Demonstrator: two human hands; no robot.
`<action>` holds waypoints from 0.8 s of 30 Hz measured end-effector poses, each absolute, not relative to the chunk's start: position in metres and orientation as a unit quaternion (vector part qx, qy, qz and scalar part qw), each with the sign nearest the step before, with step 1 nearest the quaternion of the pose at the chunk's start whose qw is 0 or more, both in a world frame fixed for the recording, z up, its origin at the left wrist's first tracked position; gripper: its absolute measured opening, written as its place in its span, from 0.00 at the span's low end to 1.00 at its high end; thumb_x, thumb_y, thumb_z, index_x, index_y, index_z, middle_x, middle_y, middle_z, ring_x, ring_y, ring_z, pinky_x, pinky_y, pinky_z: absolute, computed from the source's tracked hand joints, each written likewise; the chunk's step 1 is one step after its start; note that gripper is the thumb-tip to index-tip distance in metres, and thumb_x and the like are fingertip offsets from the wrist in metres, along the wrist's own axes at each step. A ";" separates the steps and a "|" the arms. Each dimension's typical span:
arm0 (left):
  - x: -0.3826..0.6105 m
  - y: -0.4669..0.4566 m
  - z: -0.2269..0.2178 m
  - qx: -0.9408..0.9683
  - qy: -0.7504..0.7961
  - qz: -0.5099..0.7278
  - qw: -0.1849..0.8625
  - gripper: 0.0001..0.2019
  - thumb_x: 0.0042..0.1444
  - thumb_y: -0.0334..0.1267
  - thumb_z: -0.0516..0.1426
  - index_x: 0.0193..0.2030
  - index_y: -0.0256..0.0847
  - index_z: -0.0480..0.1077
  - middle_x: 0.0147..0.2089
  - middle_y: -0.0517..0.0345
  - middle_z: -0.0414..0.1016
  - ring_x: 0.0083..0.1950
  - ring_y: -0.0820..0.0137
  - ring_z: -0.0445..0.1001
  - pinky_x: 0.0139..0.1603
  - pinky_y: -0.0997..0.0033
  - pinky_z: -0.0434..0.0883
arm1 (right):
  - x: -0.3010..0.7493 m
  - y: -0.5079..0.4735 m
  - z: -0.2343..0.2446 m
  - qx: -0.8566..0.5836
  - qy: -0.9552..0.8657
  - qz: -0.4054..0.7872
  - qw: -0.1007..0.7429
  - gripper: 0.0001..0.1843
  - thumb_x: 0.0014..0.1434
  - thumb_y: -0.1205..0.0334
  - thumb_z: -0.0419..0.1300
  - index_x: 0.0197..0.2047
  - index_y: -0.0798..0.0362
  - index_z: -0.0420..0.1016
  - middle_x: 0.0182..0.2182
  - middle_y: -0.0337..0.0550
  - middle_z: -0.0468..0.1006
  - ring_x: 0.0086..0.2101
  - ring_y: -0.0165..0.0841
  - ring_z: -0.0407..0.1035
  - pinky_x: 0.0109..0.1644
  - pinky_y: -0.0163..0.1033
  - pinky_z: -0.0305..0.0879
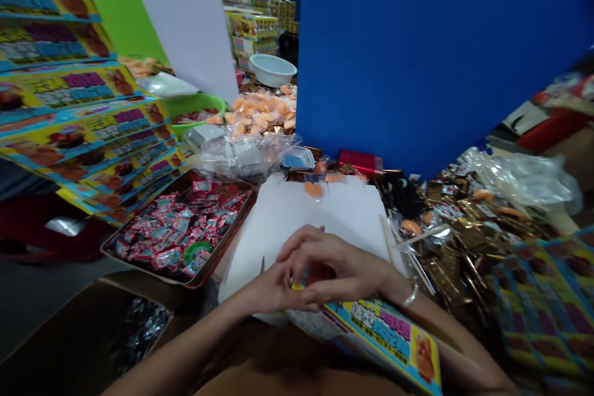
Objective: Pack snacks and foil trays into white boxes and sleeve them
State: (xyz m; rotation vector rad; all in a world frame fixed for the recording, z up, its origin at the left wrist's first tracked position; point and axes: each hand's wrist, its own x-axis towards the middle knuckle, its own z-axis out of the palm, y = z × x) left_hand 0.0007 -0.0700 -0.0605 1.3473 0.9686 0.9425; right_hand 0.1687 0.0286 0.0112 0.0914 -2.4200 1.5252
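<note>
A long printed carton (385,337) in yellow, blue and pink lies slanted in front of me, low on the right of the head view. My right hand (336,263) curls over its near-left end, thumb and fingers bent around it. Against the same end, my left hand (273,288) is closed, its fingers partly hidden behind the right hand. A thin dark pointed tip (263,265) sticks up beside the left hand; I cannot make out what it belongs to. Under both hands lies a white board (301,213), with an orange piece in clear wrap (313,189) at its far edge.
Left of the board, a tray (253,198) holds small pink packets and a green ring. Matching cartons (93,93) are stacked at far left, others (547,297) at right. Gold packets (464,229) heap on the right. A blue panel (399,49) stands behind; a person is far back.
</note>
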 end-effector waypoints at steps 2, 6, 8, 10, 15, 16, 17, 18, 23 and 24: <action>-0.010 -0.076 -0.070 0.492 0.379 0.471 0.627 0.33 0.44 0.40 0.69 0.58 0.48 0.63 0.50 0.55 0.75 0.49 0.61 0.75 0.50 0.62 0.73 | 0.188 0.032 0.000 0.085 -0.744 0.631 0.201 0.22 0.58 0.39 0.58 0.28 0.49 0.73 0.42 0.44 0.76 0.51 0.39 0.67 0.57 0.50 0.61; -0.027 -0.078 -0.093 0.368 0.346 0.553 0.663 0.30 0.43 0.42 0.69 0.52 0.47 0.63 0.44 0.56 0.77 0.42 0.63 0.78 0.41 0.69 0.75 | 0.223 0.022 -0.024 -0.059 -0.614 0.687 0.384 0.29 0.52 0.34 0.61 0.17 0.50 0.63 0.31 0.42 0.76 0.48 0.42 0.70 0.56 0.51 0.64; -0.029 -0.075 -0.098 0.355 0.359 0.541 0.673 0.30 0.43 0.42 0.69 0.52 0.45 0.63 0.43 0.55 0.77 0.40 0.62 0.78 0.38 0.68 0.75 | 0.228 0.015 -0.030 -0.157 -0.556 0.674 0.460 0.25 0.56 0.43 0.63 0.19 0.51 0.62 0.33 0.41 0.76 0.46 0.40 0.72 0.54 0.48 0.66; -0.030 -0.072 -0.097 0.355 0.370 0.531 0.675 0.30 0.44 0.43 0.69 0.53 0.45 0.63 0.44 0.54 0.77 0.39 0.62 0.78 0.38 0.68 0.76 | 0.228 0.012 -0.031 -0.197 -0.530 0.656 0.500 0.22 0.59 0.48 0.62 0.22 0.52 0.63 0.35 0.41 0.76 0.44 0.38 0.74 0.52 0.45 0.68; -0.037 -0.056 -0.090 0.386 0.384 0.569 0.616 0.30 0.40 0.39 0.71 0.51 0.47 0.67 0.42 0.59 0.77 0.37 0.67 0.78 0.36 0.74 0.76 | 0.233 0.019 -0.030 -0.181 -0.695 0.505 0.478 0.21 0.58 0.54 0.65 0.21 0.52 0.62 0.41 0.43 0.79 0.41 0.36 0.75 0.42 0.39 0.71; -0.038 -0.051 -0.091 0.395 0.386 0.585 0.594 0.29 0.39 0.38 0.71 0.50 0.47 0.68 0.42 0.59 0.77 0.38 0.68 0.77 0.37 0.75 0.75 | 0.235 0.021 -0.032 -0.175 -0.730 0.456 0.477 0.20 0.58 0.55 0.65 0.22 0.52 0.63 0.43 0.45 0.79 0.42 0.37 0.75 0.42 0.40 0.71; -0.040 -0.047 -0.093 0.405 0.390 0.602 0.567 0.29 0.39 0.37 0.71 0.49 0.47 0.68 0.44 0.59 0.76 0.40 0.68 0.77 0.39 0.75 0.75 | 0.238 0.023 -0.036 -0.172 -0.759 0.408 0.478 0.17 0.57 0.54 0.66 0.24 0.51 0.65 0.47 0.46 0.78 0.45 0.38 0.74 0.43 0.40 0.71; -0.042 -0.043 -0.096 0.418 0.395 0.619 0.535 0.28 0.39 0.36 0.71 0.49 0.47 0.69 0.47 0.59 0.75 0.43 0.67 0.77 0.43 0.74 0.75 | 0.240 0.025 -0.041 -0.174 -0.781 0.364 0.477 0.12 0.56 0.54 0.67 0.30 0.51 0.69 0.50 0.48 0.76 0.48 0.39 0.73 0.46 0.42 0.72; -0.054 -0.039 -0.095 0.538 0.452 0.582 0.410 0.22 0.47 0.33 0.67 0.49 0.48 0.70 0.59 0.54 0.67 0.59 0.61 0.69 0.55 0.67 0.71 | 0.247 0.033 -0.070 -0.153 -0.864 0.239 0.416 0.29 0.57 0.67 0.66 0.60 0.49 0.63 0.52 0.49 0.74 0.55 0.39 0.68 0.58 0.49 0.68; -0.055 -0.040 -0.089 0.562 0.454 0.558 0.409 0.22 0.49 0.35 0.66 0.51 0.49 0.69 0.62 0.52 0.63 0.60 0.59 0.68 0.55 0.64 0.71 | 0.247 0.034 -0.073 -0.138 -0.871 0.227 0.413 0.24 0.58 0.70 0.64 0.57 0.47 0.67 0.50 0.47 0.75 0.54 0.39 0.68 0.58 0.50 0.67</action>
